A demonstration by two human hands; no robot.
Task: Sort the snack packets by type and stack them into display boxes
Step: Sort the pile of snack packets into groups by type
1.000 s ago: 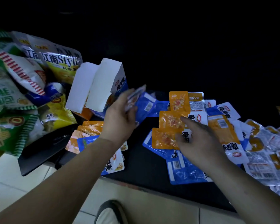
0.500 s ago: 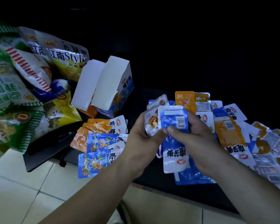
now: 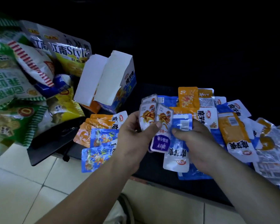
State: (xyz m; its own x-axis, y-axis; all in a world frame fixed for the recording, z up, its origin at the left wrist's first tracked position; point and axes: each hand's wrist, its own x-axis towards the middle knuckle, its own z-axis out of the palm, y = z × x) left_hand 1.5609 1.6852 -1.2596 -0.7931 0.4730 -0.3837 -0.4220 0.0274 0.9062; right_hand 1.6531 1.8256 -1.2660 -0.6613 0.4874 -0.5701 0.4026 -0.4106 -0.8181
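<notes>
Snack packets being sorted by hand above the near edge of the desk (image 3: 152, 172).

Left hand (image 3: 132, 139) clamped round a fan of small purple-ended packets (image 3: 153, 117), thumb pressed across the fronts, seemingly to keep like with like and the faces readable. Right hand (image 3: 199, 143) gripping a blue packet (image 3: 178, 147), held just beside the fan, probably for comparison. Loose orange and blue packets (image 3: 233, 131) spread over the right of the desk, not yet sorted. Small sorted pile (image 3: 100, 136) near the left edge, close under two open display boxes (image 3: 107, 81), apparently for quick loading. Large crisp bags (image 3: 31, 78) heaped beyond the left edge.
</notes>
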